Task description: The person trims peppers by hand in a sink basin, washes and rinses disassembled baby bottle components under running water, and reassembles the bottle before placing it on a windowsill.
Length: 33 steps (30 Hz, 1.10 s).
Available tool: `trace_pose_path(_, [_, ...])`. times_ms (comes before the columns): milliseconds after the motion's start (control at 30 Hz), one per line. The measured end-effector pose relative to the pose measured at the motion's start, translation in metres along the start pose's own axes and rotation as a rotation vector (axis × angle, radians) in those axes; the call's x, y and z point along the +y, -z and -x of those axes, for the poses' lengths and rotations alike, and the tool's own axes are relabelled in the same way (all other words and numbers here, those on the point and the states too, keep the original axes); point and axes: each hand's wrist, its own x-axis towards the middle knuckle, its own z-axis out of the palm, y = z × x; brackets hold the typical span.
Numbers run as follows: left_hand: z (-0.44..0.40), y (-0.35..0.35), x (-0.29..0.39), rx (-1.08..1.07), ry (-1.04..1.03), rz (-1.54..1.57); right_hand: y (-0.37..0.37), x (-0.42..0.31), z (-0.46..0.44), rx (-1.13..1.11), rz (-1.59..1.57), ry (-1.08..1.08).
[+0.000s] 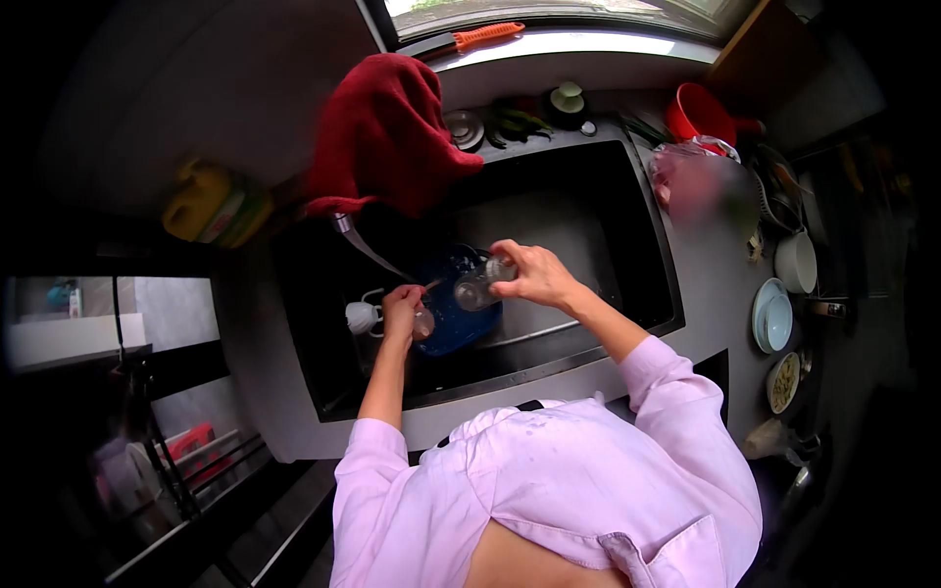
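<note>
My right hand (537, 275) is wrapped round a clear glass jar (474, 291), tilted over a blue basin (453, 331) in the dark sink. At the basin's left side my left hand (399, 312) is closed, fingertips pinched together. A small clear round piece (422, 324) shows just below those fingers, and a thin light stick-like thing (432, 285) sticks out beside them; I cannot tell exactly what either is. White cups (362, 317) stand in the sink left of my left hand. From the tap (342, 224) a pale streak runs down toward the basin.
A red cloth (387, 127) hangs over the tap area. Behind the sink lie green peppers (517, 122) and a lidded jar (567, 98). To the right are a red bowl (699, 115), plates (773, 318) and a food dish (783, 382). A yellow jug (211, 204) stands left.
</note>
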Motion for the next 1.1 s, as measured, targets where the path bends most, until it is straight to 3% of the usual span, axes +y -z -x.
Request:
trace_pose_path(167, [0.020,-0.002,-0.005,-0.084,0.091,0.108,-0.026,-0.049,-0.042,-0.050,0.098,0.088])
trace_pose_path(267, [0.031,0.001,-0.005,-0.086,0.317,0.443,-0.050,-0.060,-0.056,-0.013,0.113,0.165])
trace_pose_path(367, [0.025,0.007,-0.020,-0.097,0.294,0.604,-0.072,-0.066,-0.062,-0.015,0.100,0.190])
trace_pose_path(467, [0.016,0.008,-0.018,-0.035,0.260,0.642,-0.102,-0.055,-0.072,0.079,-0.406,0.155])
trace_pose_path(600, [0.011,0.008,-0.011,-0.077,0.173,0.783,-0.095,-0.069,-0.077,0.090,-0.340,0.185])
trace_pose_path(667, [0.005,0.015,-0.015,-0.270,0.200,0.756,-0.089,-0.075,-0.080,0.082,-0.333,0.154])
trace_pose_path(800, [0.015,0.011,0.008,-0.292,0.189,0.753,-0.089,-0.074,-0.083,0.065,-0.320,0.240])
trace_pose_path(867, [0.001,0.018,-0.011,-0.555,0.338,0.954,-0.087,-0.079,-0.079,0.087,-0.339,0.248])
trace_pose_path(900, [0.000,0.014,-0.012,-0.554,0.335,0.959,-0.088,-0.079,-0.078,0.084,-0.335,0.250])
trace_pose_path(967, [-0.002,0.001,-0.015,-0.343,0.345,1.044,-0.090,-0.077,-0.077,0.101,-0.411,0.261])
trace_pose_path(1100, [0.006,-0.003,0.006,-0.300,0.343,0.969,-0.090,-0.075,-0.077,0.070,-0.411,0.246])
